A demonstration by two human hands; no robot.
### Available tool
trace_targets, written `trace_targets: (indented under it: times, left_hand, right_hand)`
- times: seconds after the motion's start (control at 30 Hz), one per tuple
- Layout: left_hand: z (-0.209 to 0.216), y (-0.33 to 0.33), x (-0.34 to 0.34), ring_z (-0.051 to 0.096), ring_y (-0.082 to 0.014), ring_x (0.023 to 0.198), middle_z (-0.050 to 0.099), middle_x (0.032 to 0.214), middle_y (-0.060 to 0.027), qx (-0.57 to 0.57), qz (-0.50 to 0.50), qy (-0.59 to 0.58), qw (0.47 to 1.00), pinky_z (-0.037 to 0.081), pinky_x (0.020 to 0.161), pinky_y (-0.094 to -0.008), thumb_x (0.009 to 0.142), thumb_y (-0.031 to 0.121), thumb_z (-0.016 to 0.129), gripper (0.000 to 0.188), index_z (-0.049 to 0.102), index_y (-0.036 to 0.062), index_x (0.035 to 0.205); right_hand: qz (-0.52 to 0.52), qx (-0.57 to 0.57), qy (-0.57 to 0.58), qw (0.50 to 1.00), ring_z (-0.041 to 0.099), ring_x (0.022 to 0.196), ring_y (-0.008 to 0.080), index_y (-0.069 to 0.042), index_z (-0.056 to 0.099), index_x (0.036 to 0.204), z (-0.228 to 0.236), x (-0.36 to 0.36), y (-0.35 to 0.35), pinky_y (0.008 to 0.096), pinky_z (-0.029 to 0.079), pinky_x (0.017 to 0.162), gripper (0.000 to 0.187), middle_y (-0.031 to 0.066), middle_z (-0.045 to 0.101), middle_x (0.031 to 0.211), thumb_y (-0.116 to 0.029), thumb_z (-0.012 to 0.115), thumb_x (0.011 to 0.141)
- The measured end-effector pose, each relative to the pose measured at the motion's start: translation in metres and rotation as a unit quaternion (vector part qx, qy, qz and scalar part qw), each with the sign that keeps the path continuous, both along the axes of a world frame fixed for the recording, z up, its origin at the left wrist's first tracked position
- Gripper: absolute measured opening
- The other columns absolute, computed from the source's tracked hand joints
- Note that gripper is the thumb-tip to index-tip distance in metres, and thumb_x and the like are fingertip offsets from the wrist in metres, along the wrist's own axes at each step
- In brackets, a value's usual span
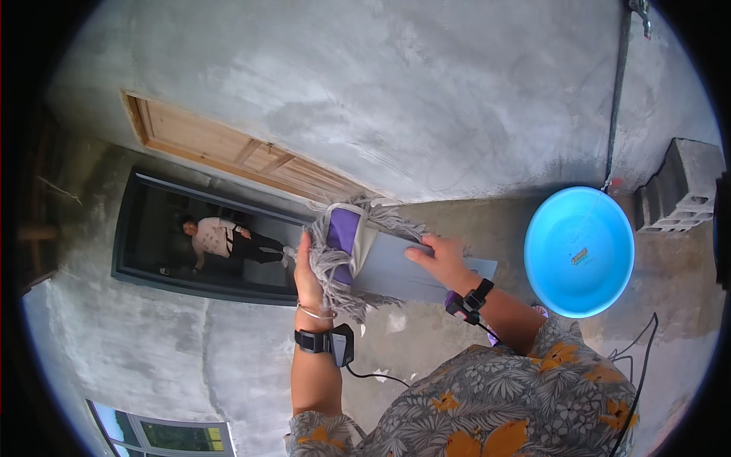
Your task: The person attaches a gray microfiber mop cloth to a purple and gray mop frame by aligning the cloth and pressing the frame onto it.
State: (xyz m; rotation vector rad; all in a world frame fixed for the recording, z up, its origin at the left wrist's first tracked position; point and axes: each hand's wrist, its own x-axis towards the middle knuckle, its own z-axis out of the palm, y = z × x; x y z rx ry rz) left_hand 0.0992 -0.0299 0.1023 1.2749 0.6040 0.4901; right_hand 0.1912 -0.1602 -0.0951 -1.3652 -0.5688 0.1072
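Note:
In front of me is a flat mop head, made of a grey plate [392, 266] with a fringed mop pad [344, 231] over its left end. The pad has grey strands around it and a purple pocket edged in pale cloth. My left hand [307, 280] holds the pad's left end, its fingers running up along the fringe and partly hidden by strands. Toward the plate's right end, my right hand [442, 263] grips it with the thumb on top; the fingers beneath are out of sight. The plate's far right corner sticks out beyond that hand.
A round blue basin [542, 251] stands on the concrete floor to the right. Beyond it are grey hollow blocks [689, 179] and a tap [643, 17] on the wall. A person [221, 238] is in the dark doorway at left, below a wooden door [202, 137]. A black cable [653, 335] trails at right.

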Motion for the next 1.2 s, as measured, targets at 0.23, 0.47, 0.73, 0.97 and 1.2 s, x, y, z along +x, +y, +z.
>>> trace_targets:
  times: [0.23, 0.47, 0.73, 0.97, 1.2]
  left_hand:
    - [-0.037, 0.026, -0.03, 0.048, -0.0269, 0.114, 0.047, 0.128, -0.0124, -0.192, -0.094, -0.118, 0.97, 0.037, 0.096, -0.0418, 0.082, 0.063, 0.045, 0.078, 0.035, 0.0063, 0.133]
    - [-0.112, -0.017, -0.01, 0.045, -0.0223, 0.115, 0.047, 0.127, -0.0088, 0.009, -0.018, -0.111, 0.994, 0.034, 0.098, -0.0366, 0.084, 0.021, 0.063, 0.056, 0.038, 0.0007, 0.129]
    - [-0.155, -0.052, -0.019, 0.049, -0.0184, 0.105, 0.053, 0.116, -0.0075, 0.122, -0.052, 0.018, 0.991, 0.038, 0.091, -0.0295, 0.08, 0.021, 0.068, 0.05, 0.048, -0.0026, 0.12]
    - [-0.101, -0.047, -0.005, 0.054, -0.0183, 0.099, 0.057, 0.111, -0.0069, 0.003, -0.048, -0.086, 0.995, 0.041, 0.089, -0.0306, 0.074, 0.013, 0.073, 0.05, 0.052, -0.0017, 0.116]
    - [-0.144, -0.079, -0.006, 0.053, -0.0162, 0.102, 0.057, 0.113, -0.0067, 0.05, -0.068, 0.109, 0.99, 0.04, 0.089, -0.0288, 0.075, 0.015, 0.073, 0.044, 0.056, -0.0029, 0.111]
  right_hand:
    - [-0.022, -0.032, 0.068, 0.997, 0.049, 0.049, 0.0208, -0.004, 0.052, 0.069, -0.001, 0.016, -0.018, 0.034, 0.039, 0.048, 0.043, 0.0109, 0.05, 0.055, -0.044, 0.067, 0.075]
    - [-0.042, -0.052, 0.041, 0.997, 0.048, 0.048, 0.0205, -0.004, 0.05, 0.068, 0.001, 0.012, -0.012, 0.0336, 0.039, 0.048, 0.043, 0.0104, 0.049, 0.054, -0.043, 0.064, 0.078]
    - [-0.009, -0.009, 0.071, 0.997, 0.04, 0.059, 0.0067, -0.002, 0.052, 0.074, -0.003, 0.016, -0.033, 0.0251, 0.034, 0.051, 0.032, -0.0015, 0.044, 0.061, -0.03, 0.065, 0.081]
    - [-0.024, 0.092, 0.095, 0.991, 0.039, 0.062, 0.007, -0.001, 0.051, 0.074, -0.009, 0.017, -0.044, 0.0248, 0.035, 0.054, 0.029, -0.001, 0.044, 0.062, -0.027, 0.064, 0.081]
    - [0.001, 0.091, 0.041, 0.995, 0.04, 0.064, 0.007, 0.0, 0.052, 0.079, -0.005, 0.026, -0.064, 0.0236, 0.036, 0.056, 0.028, 0.0005, 0.046, 0.066, -0.025, 0.066, 0.08]
